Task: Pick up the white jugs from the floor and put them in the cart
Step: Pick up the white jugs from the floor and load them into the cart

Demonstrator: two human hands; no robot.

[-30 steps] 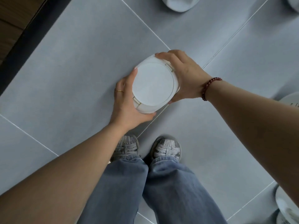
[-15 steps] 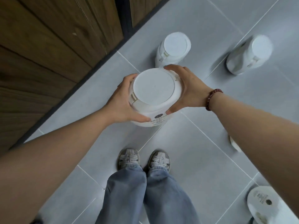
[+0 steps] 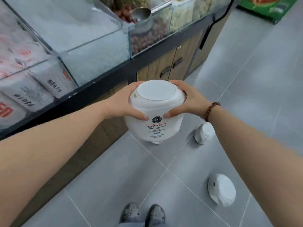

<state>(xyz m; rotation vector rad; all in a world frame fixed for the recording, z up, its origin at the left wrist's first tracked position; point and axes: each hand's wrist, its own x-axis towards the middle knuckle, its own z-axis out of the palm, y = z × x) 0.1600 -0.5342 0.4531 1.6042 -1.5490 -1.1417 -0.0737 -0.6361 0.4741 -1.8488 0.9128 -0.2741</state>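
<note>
A person's left hand (image 3: pixel 124 104) and right hand (image 3: pixel 186 102) grip a round white plastic jug (image 3: pixel 155 112) with a flat lid and a printed "Laundry Capsules" label. They hold it upright in the air above the grey tiled floor (image 3: pixel 114 185). 1 hand is curled round each side just below the lid, with both thumbs pressed to the front above the label. A dark red beaded bracelet (image 3: pixel 211 110) circles the right wrist. A 2nd white jug (image 3: pixel 204 132) sits on the floor just under that wrist, and a 3rd white jug (image 3: pixel 221 189) sits nearer the person's grey woven shoes (image 3: pixel 142 212). At left runs a dark-edged shop counter (image 3: pixel 101 79) of clear bins, 1 of them holding a metal scoop (image 3: pixel 142 15), above wood-panel cabinet doors (image 3: pixel 164 69).
</note>
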